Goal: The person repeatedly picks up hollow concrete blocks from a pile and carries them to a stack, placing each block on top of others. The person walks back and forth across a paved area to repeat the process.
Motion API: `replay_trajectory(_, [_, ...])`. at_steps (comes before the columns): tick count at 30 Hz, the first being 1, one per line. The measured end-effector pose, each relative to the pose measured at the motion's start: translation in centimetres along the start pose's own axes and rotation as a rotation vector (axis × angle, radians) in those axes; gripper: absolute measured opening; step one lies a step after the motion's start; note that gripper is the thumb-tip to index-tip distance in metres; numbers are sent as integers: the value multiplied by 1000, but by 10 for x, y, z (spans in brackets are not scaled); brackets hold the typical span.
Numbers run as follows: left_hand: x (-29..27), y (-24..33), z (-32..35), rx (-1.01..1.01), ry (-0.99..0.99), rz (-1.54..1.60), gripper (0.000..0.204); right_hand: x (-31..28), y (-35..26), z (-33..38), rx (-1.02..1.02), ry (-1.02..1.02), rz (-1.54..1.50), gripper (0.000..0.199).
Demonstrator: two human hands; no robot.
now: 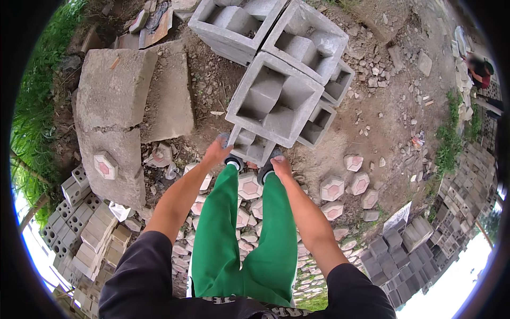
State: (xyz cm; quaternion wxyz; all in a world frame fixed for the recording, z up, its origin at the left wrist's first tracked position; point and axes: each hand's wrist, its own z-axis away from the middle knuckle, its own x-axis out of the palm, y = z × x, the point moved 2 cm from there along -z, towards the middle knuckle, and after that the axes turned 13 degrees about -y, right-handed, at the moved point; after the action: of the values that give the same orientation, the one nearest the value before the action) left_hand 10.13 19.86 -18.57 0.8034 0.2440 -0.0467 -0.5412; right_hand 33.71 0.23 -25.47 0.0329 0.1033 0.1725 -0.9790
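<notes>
A small hollow concrete block (258,151) stands close in front of my feet, against a larger square hollow concrete block (232,115). My left hand (217,152) is closed on its left side, and my right hand (282,166) grips its right side. Something grey shows at the fingertips of both hands; I cannot make out what it is. The undersides of the fingers are hidden by the block. Both arms reach straight down past my green trousers.
More large hollow blocks (325,40) and smaller ones (340,85) cluster beyond. A broken concrete slab (109,85) lies left. Hexagonal pavers (332,188) are scattered around my feet. Grey block stacks (79,212) stand lower left and right. A person (481,72) is at far right.
</notes>
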Motion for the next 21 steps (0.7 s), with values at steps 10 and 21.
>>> replay_trajectory(10, [52, -43, -165, 455, 87, -138, 47, 38, 47, -174, -466, -235, -1064, 68])
replay_trajectory(21, [71, -88, -194, 188, 258, -168, 49, 47, 4, -129, -247, -52, -761, 64])
